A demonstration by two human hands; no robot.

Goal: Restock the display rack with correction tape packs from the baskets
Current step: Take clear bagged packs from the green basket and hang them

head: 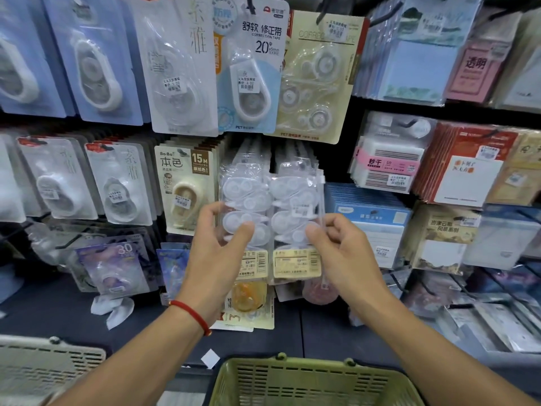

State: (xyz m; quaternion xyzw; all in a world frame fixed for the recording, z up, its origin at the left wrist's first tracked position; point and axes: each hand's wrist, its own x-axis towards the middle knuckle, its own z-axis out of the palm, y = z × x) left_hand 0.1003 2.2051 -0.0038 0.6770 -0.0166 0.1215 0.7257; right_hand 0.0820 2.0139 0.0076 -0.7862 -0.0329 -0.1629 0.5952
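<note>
We see both forearms reaching up from the lower edge of the view toward the display rack [380,109], converging near its centre. The left hand [218,241] sits at about 9 o'clock of the two clear correction tape packs; its thumb lies along the left edge and its curled fingers [244,230] press the front of the left pack [244,200]. A red cord bracelet [190,313] circles the left wrist. The right hand [341,247] sits at about 4 o'clock of the right pack [295,200], with thumb and forefinger pinching its lower right edge; the remaining fingers curl loosely below. We cannot tell whether either pack is seated on a hook or merely held against the hanging stock behind it.

Both packs are upright and side by side, touching, in the middle row of the rack. Each shows stacked white tape units above a yellowish label.

At 12 o'clock of the packs hangs a blue card marked "20" [251,68]. At 9 o'clock hangs a beige "15M" card [184,186].

A green basket [307,382] stands at 6 o'clock, below the hands. A grey basket [44,361] stands at 8 o'clock.
</note>
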